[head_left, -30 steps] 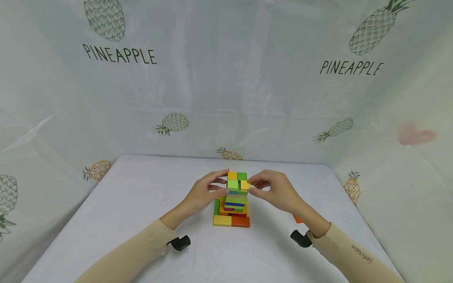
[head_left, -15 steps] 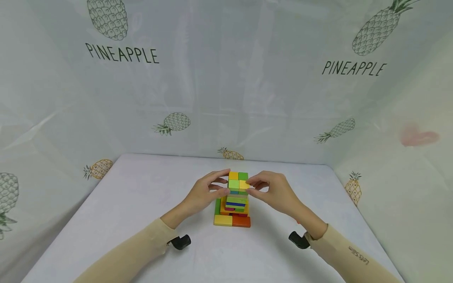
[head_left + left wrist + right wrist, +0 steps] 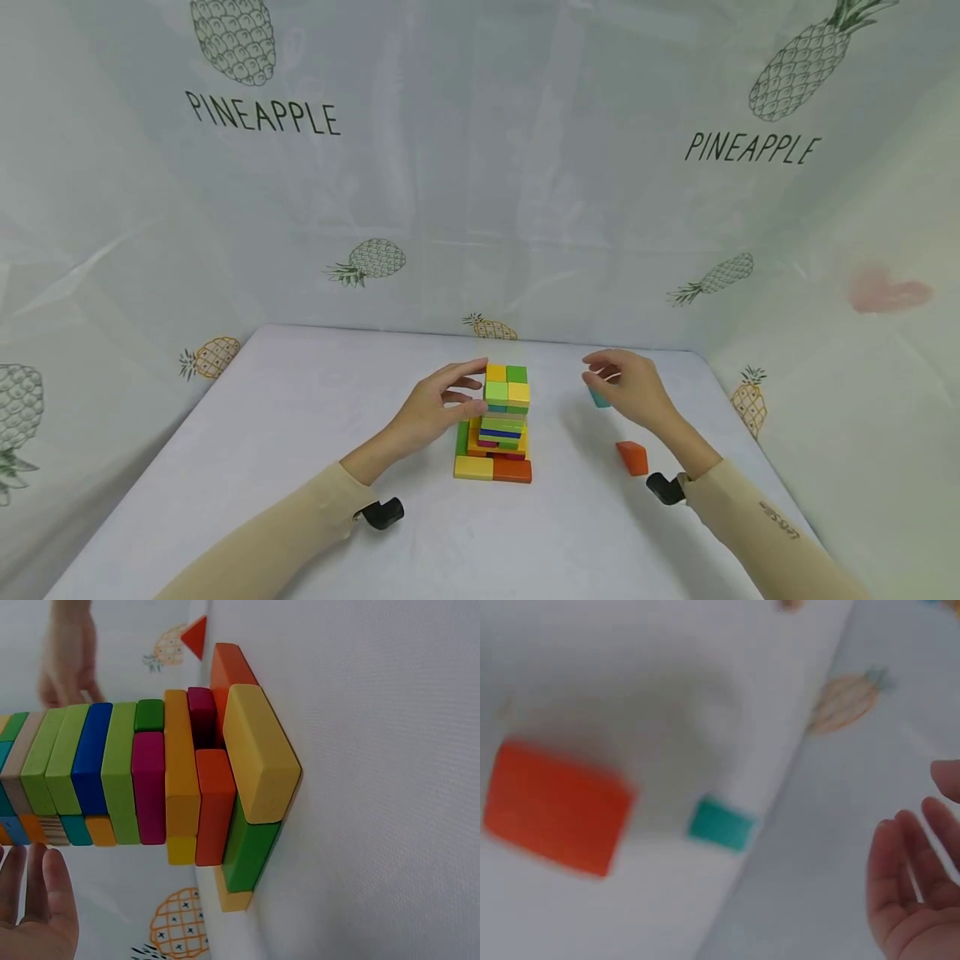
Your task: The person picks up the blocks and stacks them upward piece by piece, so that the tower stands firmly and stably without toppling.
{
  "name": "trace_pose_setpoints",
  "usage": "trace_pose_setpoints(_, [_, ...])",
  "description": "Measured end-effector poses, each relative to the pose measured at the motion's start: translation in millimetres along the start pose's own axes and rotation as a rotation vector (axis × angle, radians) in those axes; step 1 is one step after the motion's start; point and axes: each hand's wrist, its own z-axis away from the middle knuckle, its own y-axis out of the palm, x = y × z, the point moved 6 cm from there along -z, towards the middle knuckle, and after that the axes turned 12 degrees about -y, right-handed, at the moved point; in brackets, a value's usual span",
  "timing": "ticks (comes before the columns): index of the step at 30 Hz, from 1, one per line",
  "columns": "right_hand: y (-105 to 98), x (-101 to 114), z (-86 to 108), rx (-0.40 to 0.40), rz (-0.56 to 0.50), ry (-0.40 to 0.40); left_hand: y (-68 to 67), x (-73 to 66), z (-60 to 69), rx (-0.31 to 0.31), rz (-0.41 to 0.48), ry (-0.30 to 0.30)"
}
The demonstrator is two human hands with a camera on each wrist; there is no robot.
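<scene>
A stacked tower of coloured wooden blocks (image 3: 502, 424) stands upright mid-table. On top, a yellow block (image 3: 518, 394) sits beside a light green block (image 3: 496, 392). My left hand (image 3: 429, 412) is at the tower's upper left side, its fingers extended and close to or touching the blocks; the left wrist view shows the fingertips beside the upper layers. To the tower's right, my right hand (image 3: 632, 388) is in the air with nothing in its loosely bent fingers. Partly behind it lies a teal block (image 3: 600, 399). An orange block (image 3: 632, 458) lies nearer, by the right forearm.
The white table (image 3: 360, 533) ends at a back edge against a pineapple-print curtain (image 3: 480, 183). The tower's base is wider, with a yellow block (image 3: 474, 468) and an orange-red block (image 3: 512, 471) at its front.
My right hand pushed the yellow top block left, flush against the light green one, then let go and moved right. The teal and orange blocks are now uncovered. The left hand stays put.
</scene>
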Motion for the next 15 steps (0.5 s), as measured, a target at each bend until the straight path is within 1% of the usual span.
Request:
trace_pose_setpoints(3, [7.0, -44.1, 9.3, 0.063, 0.021, 0.140, 0.8, 0.3, 0.6, 0.002, 0.002, -0.003])
trace_pose_setpoints(6, [15.7, -71.1, 17.2, 0.147, 0.025, 0.243, 1.2, 0.6, 0.3, 0.002, 0.010, -0.004])
trace_pose_setpoints(9, [21.6, -84.7, 20.8, 0.188, 0.027, 0.298, 0.9, 0.2, -0.3, -0.004, 0.019, -0.006])
trace_pose_setpoints(15, [32.9, -98.4, 22.1, 0.200, 0.055, 0.342, 0.2, -1.2, -1.4, -0.014, 0.017, -0.024])
